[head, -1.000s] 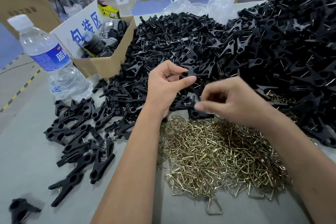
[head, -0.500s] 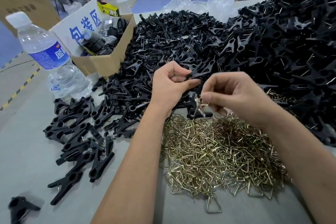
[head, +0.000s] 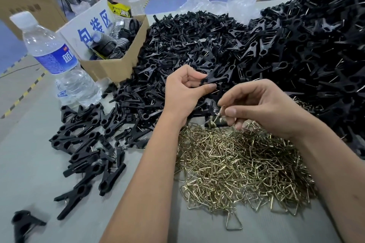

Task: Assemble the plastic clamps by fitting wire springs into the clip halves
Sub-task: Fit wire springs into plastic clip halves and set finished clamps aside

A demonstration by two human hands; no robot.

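Note:
My left hand (head: 183,92) pinches a black plastic clip half (head: 213,78) between thumb and fingers, just above the big heap of black clip halves (head: 227,45). My right hand (head: 262,108) pinches a brass wire spring (head: 220,114) at its fingertips, right of and slightly below the left hand. Under both hands lies a pile of brass wire springs (head: 241,165). A spread of black clamps (head: 88,144) lies on the table to the left of my left forearm.
A water bottle (head: 57,61) stands at the left. Behind it is an open cardboard box (head: 112,65) holding dark parts and a sign. Clear plastic bags (head: 221,6) lie beyond the heap. One stray black piece (head: 23,223) sits at the near left edge.
My right hand has lifted a wire spring off the pile and raised it toward the left hand. My left hand has moved up slightly with the clip half.

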